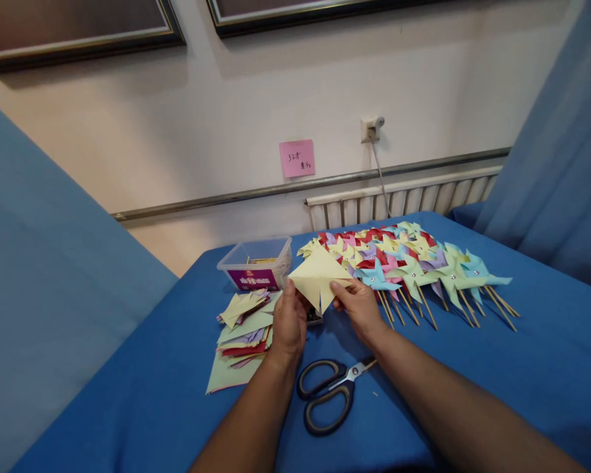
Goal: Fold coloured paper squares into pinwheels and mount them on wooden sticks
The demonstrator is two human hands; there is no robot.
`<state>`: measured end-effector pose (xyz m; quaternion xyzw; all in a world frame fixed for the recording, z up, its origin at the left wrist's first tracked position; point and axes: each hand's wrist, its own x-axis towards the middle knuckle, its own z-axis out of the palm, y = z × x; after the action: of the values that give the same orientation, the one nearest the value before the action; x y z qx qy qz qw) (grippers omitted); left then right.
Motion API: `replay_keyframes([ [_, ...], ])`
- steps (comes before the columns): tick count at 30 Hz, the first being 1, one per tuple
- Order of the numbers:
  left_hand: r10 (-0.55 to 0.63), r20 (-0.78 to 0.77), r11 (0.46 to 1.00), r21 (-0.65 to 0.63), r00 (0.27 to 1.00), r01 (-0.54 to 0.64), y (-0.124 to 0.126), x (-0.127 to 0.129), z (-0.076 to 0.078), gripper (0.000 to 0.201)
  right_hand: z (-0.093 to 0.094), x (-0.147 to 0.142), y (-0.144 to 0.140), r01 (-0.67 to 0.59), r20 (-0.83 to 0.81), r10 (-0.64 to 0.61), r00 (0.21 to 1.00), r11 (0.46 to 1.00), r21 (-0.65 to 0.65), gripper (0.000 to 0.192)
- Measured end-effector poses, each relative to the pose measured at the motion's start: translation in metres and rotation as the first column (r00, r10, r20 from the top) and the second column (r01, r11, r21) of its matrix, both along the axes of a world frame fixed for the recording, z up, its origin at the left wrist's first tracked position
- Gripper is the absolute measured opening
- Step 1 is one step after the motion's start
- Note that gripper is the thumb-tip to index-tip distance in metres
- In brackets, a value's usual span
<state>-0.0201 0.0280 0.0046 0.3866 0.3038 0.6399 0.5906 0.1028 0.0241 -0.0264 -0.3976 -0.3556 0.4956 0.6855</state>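
Note:
Between my two hands, a pale yellow paper square (319,268) is held up corner-on above the table, with slits running in from its lower corner. My left hand (289,322) pinches its left corner, thumb in front. My right hand (359,305) grips the right side between thumb and fingers. Below them lie scissors (347,380) with dark handles, their tips partly hidden by my right forearm. Left of my left hand is a stack of coloured paper (246,338). A small dark item behind my left hand is mostly covered and hard to make out.
A clear plastic box (256,259) with thin sticks stands at the back left. Many coloured paper pinwheels (414,272) on sticks fill the back right of the blue-covered table (142,401). Behind are a radiator (404,197), a pipe and a wall socket (372,130).

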Motion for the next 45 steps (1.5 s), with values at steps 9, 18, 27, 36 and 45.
replay_keyframes([
  [9,0.078,-0.194,0.997,0.017,0.978,-0.076,0.006,-0.006,-0.015,0.038,-0.001,-0.001,0.000,-0.017,0.037,0.016,0.999,0.999,0.031,0.040],
  [18,0.078,-0.170,0.997,0.014,0.982,-0.076,0.006,-0.003,-0.012,0.040,0.002,-0.001,-0.002,-0.002,0.042,0.001,0.999,1.000,0.015,0.042],
  [27,0.062,-0.107,0.997,-0.027,0.992,-0.065,0.001,-0.001,-0.004,0.045,0.005,0.000,-0.005,0.001,0.085,-0.003,0.996,1.000,0.024,0.041],
  [36,0.032,-0.036,0.997,-0.072,0.999,-0.034,-0.002,-0.001,0.001,0.049,-0.001,-0.004,-0.006,-0.034,0.176,0.023,0.984,0.998,0.060,0.033],
  [45,0.133,0.063,0.976,-0.184,0.989,-0.119,0.004,-0.003,0.003,0.037,-0.001,0.004,-0.014,0.196,0.538,-0.484,0.690,0.841,0.505,0.051],
])
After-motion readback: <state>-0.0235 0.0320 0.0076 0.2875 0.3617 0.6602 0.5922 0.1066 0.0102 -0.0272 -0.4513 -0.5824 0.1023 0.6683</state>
